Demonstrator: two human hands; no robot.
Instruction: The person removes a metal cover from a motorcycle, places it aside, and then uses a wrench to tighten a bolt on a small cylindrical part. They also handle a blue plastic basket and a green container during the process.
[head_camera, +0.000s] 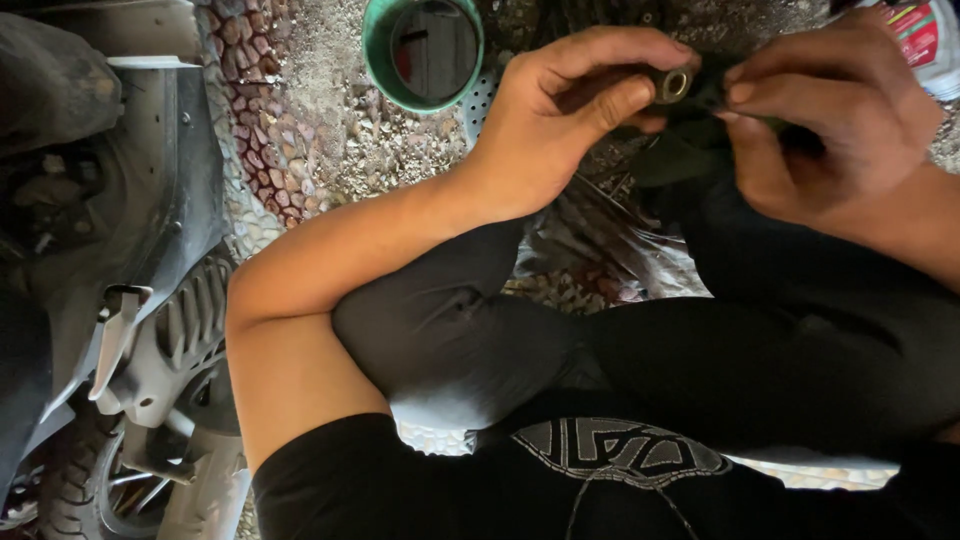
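Brass-lined, a small dark cylindrical part (672, 84) sits pinched in the left hand (560, 120), fingers closed around it. The right hand (830, 120) grips a dark green rag (680, 155) against it, above gravel ground (330, 130); wiping appears unfinished.

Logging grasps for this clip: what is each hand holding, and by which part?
Left hand pinches a small metal ring-shaped part by its side. Right hand grips a dark green cloth by its upper edge.
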